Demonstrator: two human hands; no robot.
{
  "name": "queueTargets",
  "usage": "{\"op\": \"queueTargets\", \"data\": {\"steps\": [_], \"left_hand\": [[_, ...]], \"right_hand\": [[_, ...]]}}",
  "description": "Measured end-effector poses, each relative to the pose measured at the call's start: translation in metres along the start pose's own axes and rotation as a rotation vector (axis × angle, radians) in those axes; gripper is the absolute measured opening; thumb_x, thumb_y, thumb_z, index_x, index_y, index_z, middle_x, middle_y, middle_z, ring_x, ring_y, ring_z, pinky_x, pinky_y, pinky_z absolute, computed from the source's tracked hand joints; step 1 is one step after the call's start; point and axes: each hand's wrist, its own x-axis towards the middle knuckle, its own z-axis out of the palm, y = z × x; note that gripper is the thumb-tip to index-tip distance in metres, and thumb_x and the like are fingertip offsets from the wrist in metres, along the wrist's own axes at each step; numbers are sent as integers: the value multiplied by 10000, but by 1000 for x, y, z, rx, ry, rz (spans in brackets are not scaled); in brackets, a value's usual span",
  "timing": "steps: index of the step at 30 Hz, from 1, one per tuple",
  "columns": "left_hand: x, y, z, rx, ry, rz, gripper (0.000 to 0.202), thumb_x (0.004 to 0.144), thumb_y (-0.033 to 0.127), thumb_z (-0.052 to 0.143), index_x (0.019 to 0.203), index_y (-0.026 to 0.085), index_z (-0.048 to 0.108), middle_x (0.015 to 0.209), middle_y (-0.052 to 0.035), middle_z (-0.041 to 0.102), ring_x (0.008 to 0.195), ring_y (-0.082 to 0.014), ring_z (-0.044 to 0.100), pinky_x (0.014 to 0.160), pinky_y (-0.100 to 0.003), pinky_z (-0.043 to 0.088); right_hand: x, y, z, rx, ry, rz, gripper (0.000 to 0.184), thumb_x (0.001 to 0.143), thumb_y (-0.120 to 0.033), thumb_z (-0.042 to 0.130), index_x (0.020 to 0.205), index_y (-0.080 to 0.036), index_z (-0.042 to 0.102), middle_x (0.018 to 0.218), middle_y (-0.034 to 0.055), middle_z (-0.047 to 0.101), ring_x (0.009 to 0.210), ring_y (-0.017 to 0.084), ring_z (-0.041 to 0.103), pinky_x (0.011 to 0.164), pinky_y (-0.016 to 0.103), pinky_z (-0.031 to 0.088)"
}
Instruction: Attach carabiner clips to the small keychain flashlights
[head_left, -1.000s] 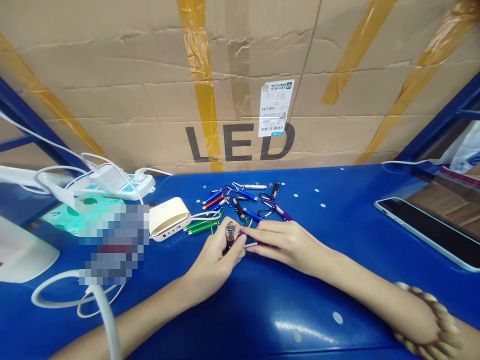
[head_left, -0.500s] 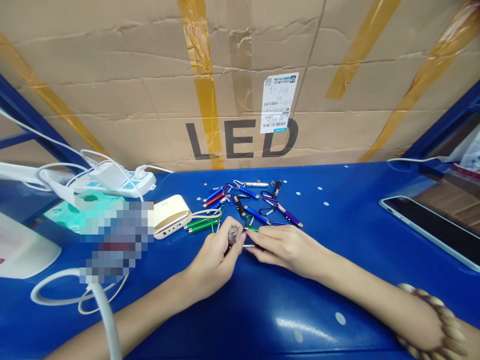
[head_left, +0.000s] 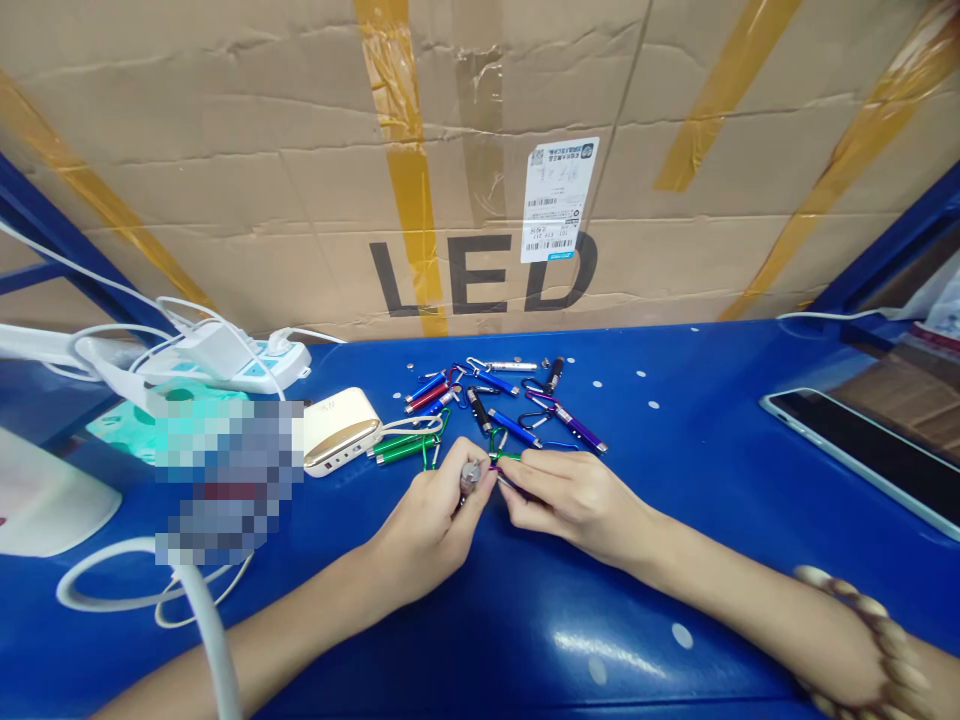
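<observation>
Tightly — the left hand (head_left: pixel 427 530) grips a keychain flashlight (head_left: pixel 470 477), the right hand (head_left: pixel 574 503) pinching something hidden.

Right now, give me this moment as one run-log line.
left hand: holding small flashlight | right hand: pinching something small, unclear | nearest: green clip, keychain flashlights

Your left hand (head_left: pixel 424 530) wraps a slim dark metal keychain flashlight (head_left: pixel 470 477), hiding most of its barrel, and your right fingers (head_left: pixel 547 475) hide whatever lies at their tips. A pixelated blur (head_left: pixel 225 480) masks the objects at the blue table's left, the white barcode label (head_left: pixel 559 200) is too small to read, and the brown bead bracelet (head_left: pixel 874 607) runs off the bottom edge.
</observation>
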Motion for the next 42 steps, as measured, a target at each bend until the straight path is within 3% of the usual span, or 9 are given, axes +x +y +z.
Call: {"op": "queueTargets", "data": {"steps": [5, 9, 13, 20, 29, 33, 36, 40, 42], "left_hand": [[-1, 5, -1, 4, -23, -39, 135, 895, 320, 400, 799, 228, 379, 594, 67, 356, 494, -103, 315, 493, -225, 268], [-2, 8, -2, 35, -81, -70, 131, 928, 333, 302, 868, 235, 365, 655, 50, 394, 542, -122, 357, 540, -244, 288], [-1, 7, 0, 83, -107, -65, 98, 925, 296, 323, 890, 240, 394, 683, 36, 466, 571, -137, 423, 546, -249, 285], [2, 2, 4, 115, -93, -24, 109, 911, 282, 358, 852, 225, 430, 745, 0, 543, 623, -158, 474, 603, -254, 343], [6, -2, -2, 95, -58, -47, 133, 937, 306, 324, 925, 235, 436, 732, 40, 516, 631, -119, 468, 609, -216, 359], [9, -3, -4, 89, -12, -33, 140, 929, 312, 349, 991, 232, 444, 727, 34, 500, 667, -126, 484, 648, -230, 374], [11, -1, -10, 53, 82, -40, 178, 924, 314, 348, 1040, 217, 440, 648, 43, 456, 612, -127, 469, 622, -239, 376], [17, 3, -26, 9, 267, -17, 248, 926, 339, 341, 1119, 215, 437, 637, 41, 469, 582, -124, 462, 583, -237, 366], [20, 3, -33, 55, 311, -16, 265, 926, 346, 341, 1139, 224, 440, 644, 39, 484, 592, -129, 479, 599, -245, 376]], "right_hand": [[-1, 4, -1, 49, 70, 62, 271, 920, -176, 387, 804, -124, 626, 562, -1, 494, 475, 100, 448, 456, 218, 396], [0, 6, -4, -32, 217, 99, 202, 893, -148, 442, 902, -88, 634, 587, 11, 531, 485, 99, 481, 466, 214, 424], [1, 4, -3, -105, 264, 83, 191, 888, -146, 456, 923, -104, 639, 589, 11, 557, 490, 99, 515, 472, 206, 450], [-1, 2, 2, -132, 227, 47, 179, 889, -150, 473, 901, -82, 639, 589, 13, 560, 497, 95, 527, 475, 193, 462], [-4, 8, 2, 59, 89, 164, 268, 931, -223, 413, 1010, -61, 612, 691, 55, 600, 591, 132, 573, 556, 231, 499], [-3, 17, -4, 135, -65, 199, 324, 930, -259, 425, 1189, -99, 536, 848, 70, 629, 760, 156, 615, 670, 253, 515], [-2, 28, -14, 66, -57, 234, 376, 920, -289, 451, 1266, -147, 485, 844, 44, 629, 768, 150, 613, 678, 253, 510], [0, 40, -26, -98, 85, 309, 272, 887, -299, 514, 1097, -165, 624, 818, 32, 640, 699, 125, 605, 612, 224, 480], [0, 42, -27, -135, 42, 294, 227, 870, -335, 540, 970, -181, 674, 796, 22, 652, 690, 122, 613, 595, 217, 461]]}}
